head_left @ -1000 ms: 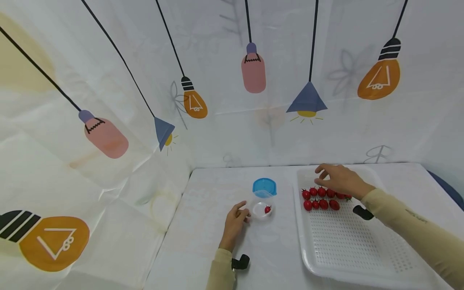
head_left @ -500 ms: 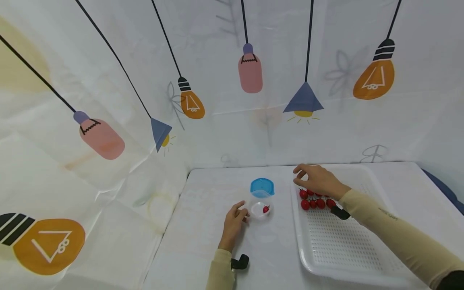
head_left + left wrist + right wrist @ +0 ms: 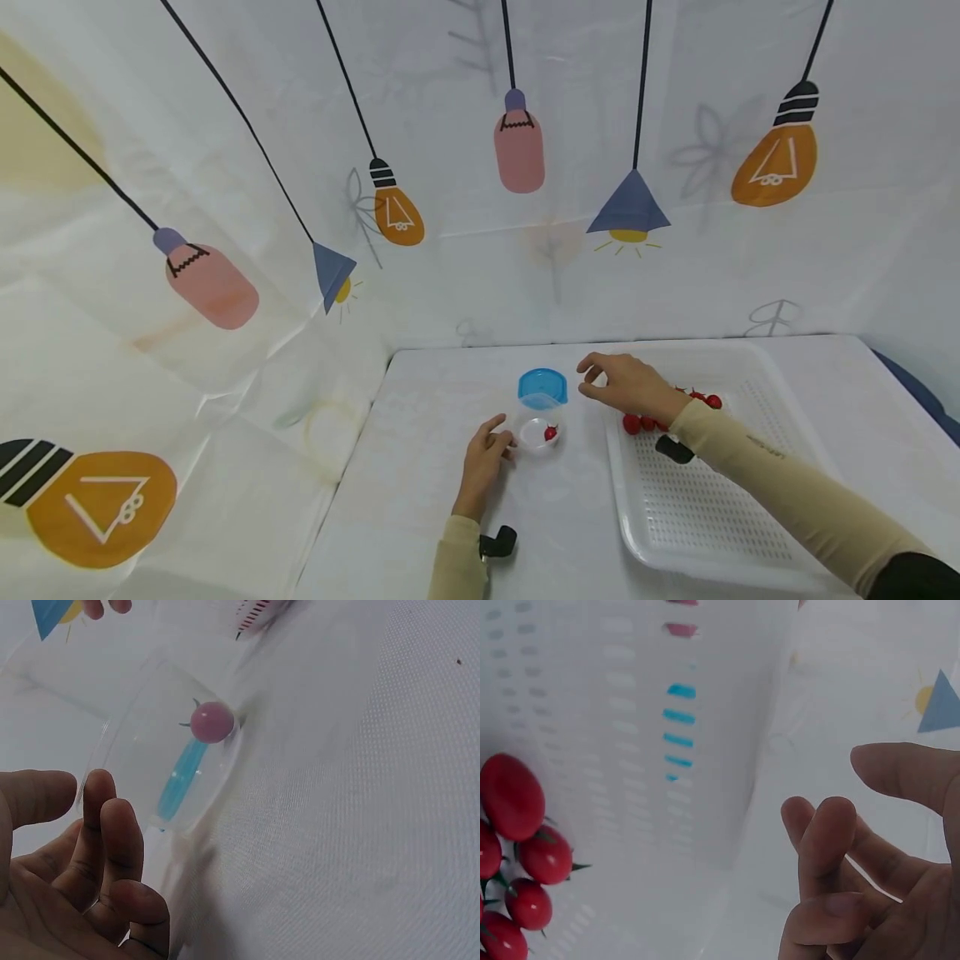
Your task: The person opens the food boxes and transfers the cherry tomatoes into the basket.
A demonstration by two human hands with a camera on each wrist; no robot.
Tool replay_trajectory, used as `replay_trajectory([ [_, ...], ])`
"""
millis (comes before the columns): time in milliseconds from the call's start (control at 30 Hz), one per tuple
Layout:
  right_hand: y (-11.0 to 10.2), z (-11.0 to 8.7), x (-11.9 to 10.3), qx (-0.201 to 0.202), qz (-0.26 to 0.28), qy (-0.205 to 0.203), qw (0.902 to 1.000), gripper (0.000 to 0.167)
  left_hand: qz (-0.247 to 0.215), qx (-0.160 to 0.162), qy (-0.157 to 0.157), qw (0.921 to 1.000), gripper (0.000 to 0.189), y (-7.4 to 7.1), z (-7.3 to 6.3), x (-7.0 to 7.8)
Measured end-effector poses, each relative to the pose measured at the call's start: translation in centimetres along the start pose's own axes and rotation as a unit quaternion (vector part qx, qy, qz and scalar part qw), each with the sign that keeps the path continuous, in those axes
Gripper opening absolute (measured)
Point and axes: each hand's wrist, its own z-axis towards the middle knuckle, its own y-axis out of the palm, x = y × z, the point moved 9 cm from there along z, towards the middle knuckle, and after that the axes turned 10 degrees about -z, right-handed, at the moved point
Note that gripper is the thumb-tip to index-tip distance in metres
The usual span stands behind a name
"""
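Note:
A small clear plastic cup (image 3: pixel 537 434) stands on the table with one red cherry tomato (image 3: pixel 211 722) inside. My left hand (image 3: pixel 483 462) is beside the cup, fingertips right at its left rim, thumb and fingers loosely bent and apart. A blue lid (image 3: pixel 542 387) lies just behind the cup. My right hand (image 3: pixel 626 387) hovers over the left edge of the white perforated tray (image 3: pixel 720 500). Nothing shows between its thumb and bent fingers in the right wrist view. Several cherry tomatoes (image 3: pixel 547 855) lie in the tray, partly hidden by that hand in the head view.
The white tray takes up the right side of the white-covered table (image 3: pixel 555 542). A white sheet printed with hanging lamps (image 3: pixel 555 275) closes off the back and left. Black camera mounts (image 3: pixel 498 542) sit at both wrists.
My right hand has moved left from over the tomatoes to the tray's left edge, uncovering some tomatoes on the right. The left hand, cup and lid stay in place.

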Motion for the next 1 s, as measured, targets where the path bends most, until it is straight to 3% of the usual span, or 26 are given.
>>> replay_trajectory([
  [200, 0.6, 0.2, -1.1, -0.003, 0.001, -0.004, 1.0, 0.036, 0.002, -0.001, 0.001, 1.0, 0.041, 0.0, -0.1, 0.1],
  [433, 1.1, 0.6, -3.6, -0.01, 0.0, -0.035, 0.9993, 0.033, -0.002, 0.001, 0.003, 1.0, 0.041, 0.1, -0.2, 0.3],
  [767, 3.7, 1.7, -5.7, -0.087, -0.018, -0.033, 0.9955, 0.034, -0.002, -0.004, -0.002, 1.0, 0.04, 0.2, -0.3, 0.3],
  [1000, 5.1, 2.8, -6.2, -0.115, -0.039, -0.025, 0.9922, 0.032, -0.001, -0.002, -0.012, 0.9999, 0.041, 0.2, -0.3, -0.1],
])
